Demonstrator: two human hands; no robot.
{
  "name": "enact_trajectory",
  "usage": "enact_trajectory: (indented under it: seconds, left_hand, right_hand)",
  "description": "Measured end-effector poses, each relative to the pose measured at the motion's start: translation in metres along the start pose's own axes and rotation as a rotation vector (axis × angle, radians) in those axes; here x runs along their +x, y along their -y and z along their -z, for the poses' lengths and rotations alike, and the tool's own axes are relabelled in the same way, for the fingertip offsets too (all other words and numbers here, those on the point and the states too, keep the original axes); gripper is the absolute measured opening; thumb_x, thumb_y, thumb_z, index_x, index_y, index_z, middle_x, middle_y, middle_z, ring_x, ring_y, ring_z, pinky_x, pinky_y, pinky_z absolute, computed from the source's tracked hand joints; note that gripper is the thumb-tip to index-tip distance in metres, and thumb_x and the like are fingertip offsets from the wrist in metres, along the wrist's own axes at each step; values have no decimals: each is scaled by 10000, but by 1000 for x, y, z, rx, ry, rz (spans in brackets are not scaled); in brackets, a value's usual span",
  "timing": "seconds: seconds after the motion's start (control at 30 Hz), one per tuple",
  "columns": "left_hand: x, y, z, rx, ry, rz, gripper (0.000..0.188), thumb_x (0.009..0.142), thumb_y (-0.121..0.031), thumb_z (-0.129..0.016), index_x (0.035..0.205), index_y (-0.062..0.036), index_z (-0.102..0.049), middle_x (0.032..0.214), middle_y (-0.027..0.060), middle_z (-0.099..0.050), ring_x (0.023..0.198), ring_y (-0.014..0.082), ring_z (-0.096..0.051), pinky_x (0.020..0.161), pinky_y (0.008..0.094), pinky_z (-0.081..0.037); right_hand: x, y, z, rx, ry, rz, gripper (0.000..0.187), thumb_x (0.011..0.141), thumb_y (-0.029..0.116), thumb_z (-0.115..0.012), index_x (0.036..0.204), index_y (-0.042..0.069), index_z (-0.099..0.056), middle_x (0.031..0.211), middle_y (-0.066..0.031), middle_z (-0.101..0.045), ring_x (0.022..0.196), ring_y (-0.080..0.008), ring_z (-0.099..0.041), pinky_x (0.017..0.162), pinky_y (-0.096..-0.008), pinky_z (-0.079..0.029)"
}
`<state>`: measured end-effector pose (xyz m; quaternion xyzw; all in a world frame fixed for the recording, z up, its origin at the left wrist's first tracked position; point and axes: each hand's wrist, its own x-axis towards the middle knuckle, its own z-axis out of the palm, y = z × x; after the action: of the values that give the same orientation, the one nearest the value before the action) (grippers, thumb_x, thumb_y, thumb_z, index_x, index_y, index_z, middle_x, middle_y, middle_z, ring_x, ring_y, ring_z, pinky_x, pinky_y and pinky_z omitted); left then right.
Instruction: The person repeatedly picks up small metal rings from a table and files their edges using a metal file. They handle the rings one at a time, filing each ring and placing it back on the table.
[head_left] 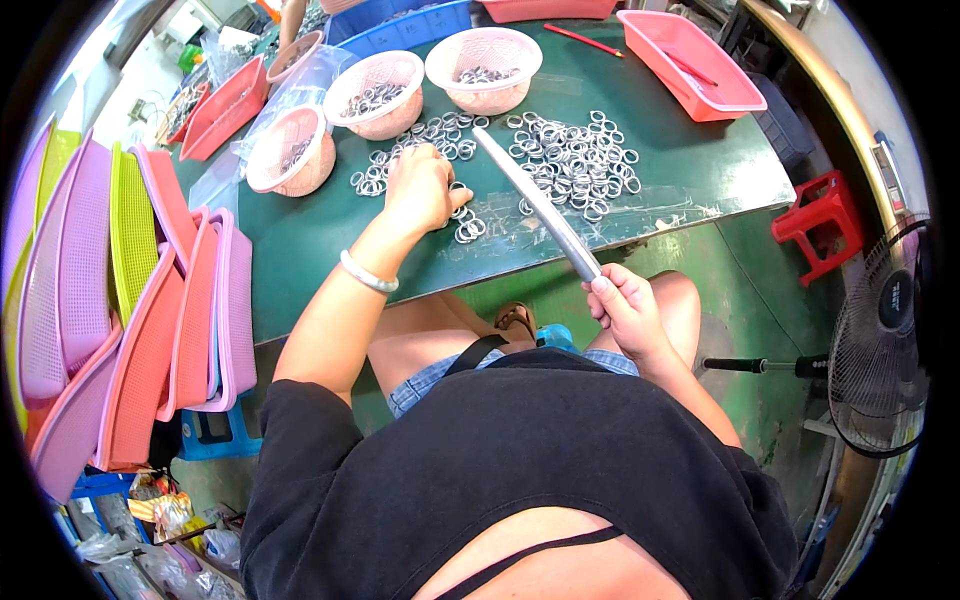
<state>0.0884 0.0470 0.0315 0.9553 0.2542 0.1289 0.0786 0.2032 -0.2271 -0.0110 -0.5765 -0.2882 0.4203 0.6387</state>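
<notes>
My right hand (622, 303) is closed round the lower end of a long, tapered metal rod (540, 205). The rod slants up and to the left, its narrow tip over the table between two heaps of rings. Bent over the left heap of metal rings (370, 182) is my left hand (424, 188), fingers curled down and thumb toward a few rings. What lies between those fingertips is hidden. Under and right of the rod spreads a larger pile of silvery rings (575, 160). A few loose rings (469, 231) lie near the table's front edge.
Pink baskets (300, 180), some holding rings, stand behind my left hand on the green table (700, 170). A pink tray (690, 65) and a red pen (583, 40) lie at the back right. Stacked plastic baskets (140, 300) crowd the left; a fan (880, 330) and red stool (820, 225) stand right.
</notes>
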Motion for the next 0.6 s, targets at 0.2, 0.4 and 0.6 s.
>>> enact_trajectory:
  seconds: [0.2, 0.4, 0.6]
  left_hand:
    - [1, 10, -12, -296, -196, -29, 206, 661, -156, -704, 784, -8, -631, 794, 90, -579, 801, 225, -541, 701, 302, -424]
    - [-6, -1, 8, -1613, -7, 270, 156, 821, -74, -573, 960, -7, -591, 900, 45, -596, 752, 102, -549, 709, 214, -436]
    - [-17, -5, 8, -1733, 102, 68, 249, 827, -61, -541, 1070, -8, -559, 934, 61, -582, 854, 118, -530, 779, 247, -420]
  right_hand:
    - [-2, 2, 4, -12, -8, -18, 193, 884, 210, -506, 831, 28, -543, 595, 33, -480, 503, -17, -384, 439, -161, -297]
    - [-6, 2, 7, -31, 38, -50, 159, 879, 180, -506, 815, 38, -538, 589, 38, -473, 508, -16, -381, 448, -166, -298]
    - [-5, 0, 4, -94, 103, 39, 149, 877, 163, -511, 803, 34, -526, 587, 41, -464, 525, -20, -387, 470, -176, -311]
